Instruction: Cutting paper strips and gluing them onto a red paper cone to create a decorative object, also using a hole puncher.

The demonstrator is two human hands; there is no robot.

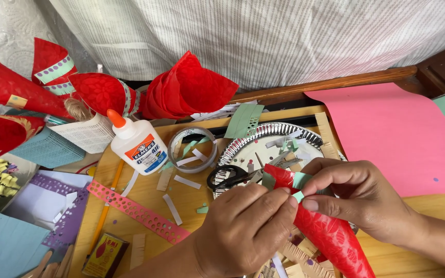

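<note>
Pinching a small mint-green paper strip (299,188) against the red embossed paper cone (323,226), the left hand (245,231) and right hand (359,198) meet low in the middle of the view, fingers of both clenched on strip and cone; the cone slants toward five o'clock over the wooden table (145,193); at ten o'clock of the hands lie black-handled scissors (227,176) on a silver foil plate (276,134); farther at ten o'clock stands a white glue bottle with orange cap (136,144); at two o'clock spreads a pink paper sheet (392,134).

Wooden table (428,206), striped white curtain (263,36) behind, daylight.
</note>
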